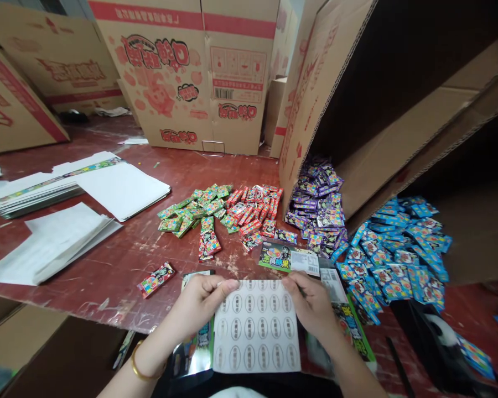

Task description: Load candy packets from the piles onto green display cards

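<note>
I hold a white sheet of oval stickers (256, 331) at the table's near edge. My left hand (199, 301) pinches its top left corner, and my right hand (313, 301) pinches its top right corner. Under the sheet lies a printed display box (354, 331) with green and black artwork. A flap of the same kind (288, 257) lies just beyond the sheet. Small candy packets are heaped past it: green (193, 213), red (253, 213), purple (317, 210) and blue (392, 254). One loose red packet (155, 279) lies to the left of my left hand.
A large open carton (398, 110) lies tipped on its side at the right, spilling the purple and blue packets. More printed cartons (182, 72) stand at the back. Stacks of flat white cardboard (120, 188) and white sheets (52, 243) lie at the left on the red table (120, 260).
</note>
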Demonstrator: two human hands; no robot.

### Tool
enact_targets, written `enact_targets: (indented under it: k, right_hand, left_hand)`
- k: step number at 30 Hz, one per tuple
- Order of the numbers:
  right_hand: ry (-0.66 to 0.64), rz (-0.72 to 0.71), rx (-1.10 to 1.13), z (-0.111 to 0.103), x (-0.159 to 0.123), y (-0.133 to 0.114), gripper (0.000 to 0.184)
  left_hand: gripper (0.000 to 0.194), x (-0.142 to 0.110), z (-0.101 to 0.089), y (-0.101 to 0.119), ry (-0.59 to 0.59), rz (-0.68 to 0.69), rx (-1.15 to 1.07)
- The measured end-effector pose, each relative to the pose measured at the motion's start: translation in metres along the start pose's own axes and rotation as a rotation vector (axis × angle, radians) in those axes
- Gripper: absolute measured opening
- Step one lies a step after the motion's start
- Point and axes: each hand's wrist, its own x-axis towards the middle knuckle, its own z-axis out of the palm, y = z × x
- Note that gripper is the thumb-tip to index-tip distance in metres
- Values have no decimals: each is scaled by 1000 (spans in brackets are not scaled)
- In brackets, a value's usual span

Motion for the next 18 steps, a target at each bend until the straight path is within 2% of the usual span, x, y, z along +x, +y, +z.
enact_targets:
  k: [3, 6, 12, 15, 18]
  right_hand:
    - [-26, -12, 0, -2, -2, 4, 33]
    - [-38, -18, -32, -5, -3, 7, 32]
    - [9, -7, -141, 6, -9, 21, 39]
    - [-38, -3, -173, 13, -17, 36, 42]
    - [-72, 34, -187, 14, -32, 54, 32]
  left_hand:
    - [36, 3, -3, -1, -21, -63, -148]
    - [37, 3, -4, -2, -34, -75, -203]
    - [40, -3, 0, -16, -37, -41, 20]
    - [38, -3, 2, -30, -66, -35, 170]
    - [36, 1, 3, -45, -58, -25, 270]
